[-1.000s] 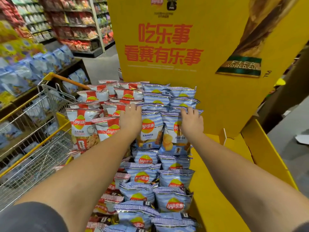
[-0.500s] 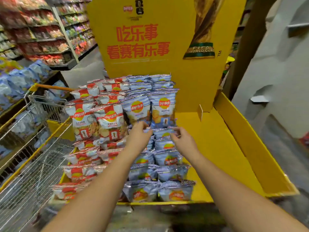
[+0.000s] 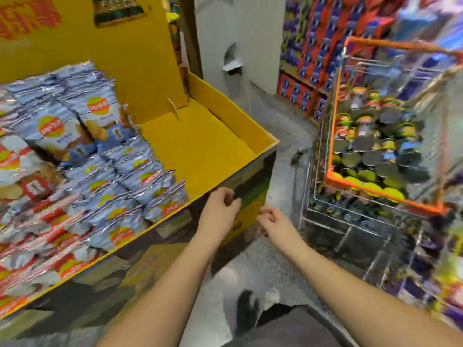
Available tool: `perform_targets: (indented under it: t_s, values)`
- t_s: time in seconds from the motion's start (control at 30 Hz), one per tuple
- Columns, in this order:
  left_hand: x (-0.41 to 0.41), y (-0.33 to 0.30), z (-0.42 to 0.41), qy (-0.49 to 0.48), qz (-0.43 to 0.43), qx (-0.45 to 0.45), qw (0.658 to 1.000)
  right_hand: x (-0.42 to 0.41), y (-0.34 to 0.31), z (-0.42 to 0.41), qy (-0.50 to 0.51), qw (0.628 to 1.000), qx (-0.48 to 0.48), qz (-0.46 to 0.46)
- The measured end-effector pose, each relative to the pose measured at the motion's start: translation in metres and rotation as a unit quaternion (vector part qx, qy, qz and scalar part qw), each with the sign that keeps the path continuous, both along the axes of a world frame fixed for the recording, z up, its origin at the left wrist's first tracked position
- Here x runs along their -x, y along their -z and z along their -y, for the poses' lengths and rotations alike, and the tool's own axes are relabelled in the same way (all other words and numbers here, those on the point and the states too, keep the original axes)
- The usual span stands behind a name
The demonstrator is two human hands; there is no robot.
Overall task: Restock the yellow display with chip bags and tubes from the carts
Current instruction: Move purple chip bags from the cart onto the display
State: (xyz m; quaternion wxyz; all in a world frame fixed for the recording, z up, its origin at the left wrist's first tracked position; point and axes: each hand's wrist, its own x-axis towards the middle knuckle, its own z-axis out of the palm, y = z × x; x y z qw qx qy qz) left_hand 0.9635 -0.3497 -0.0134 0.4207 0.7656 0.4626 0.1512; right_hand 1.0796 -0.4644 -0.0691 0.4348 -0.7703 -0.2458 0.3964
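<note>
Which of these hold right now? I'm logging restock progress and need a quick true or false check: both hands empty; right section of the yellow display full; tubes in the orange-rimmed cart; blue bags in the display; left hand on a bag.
1. Both hands are empty. True: the left hand and right hand hold nothing.
2. The right section of the yellow display is full. False: its yellow floor is bare.
3. The orange-rimmed cart holds tubes. True.
4. Blue chip bags sit in the display. True.
5. The left hand rests on a bag. False: it hangs by the display's front edge, clear of the bags.
</note>
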Motion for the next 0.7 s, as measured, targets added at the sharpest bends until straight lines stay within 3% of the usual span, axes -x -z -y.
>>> perform_targets:
  t_s: [0.13, 0.33, 0.57, 0.7]
  values:
    - [-0.061, 0.007, 0.058, 0.112, -0.017, 0.008, 0.994, -0.04, 0.006, 0.081, 0.084, 0.996, -0.007, -0.004]
    - [-0.184, 0.01, 0.179, 0.281, -0.037, 0.037, 0.958, -0.118, 0.001, 0.222, 0.216, 0.976, -0.002, 0.013]
    - [-0.315, 0.028, 0.323, 0.396, -0.039, 0.069, 0.915, -0.214, 0.024, 0.382, 0.323, 0.946, 0.01, 0.009]
    - [-0.38, 0.036, 0.384, 0.453, -0.07, 0.042, 0.888, -0.274, 0.029, 0.458, 0.368, 0.929, 0.031, 0.03]
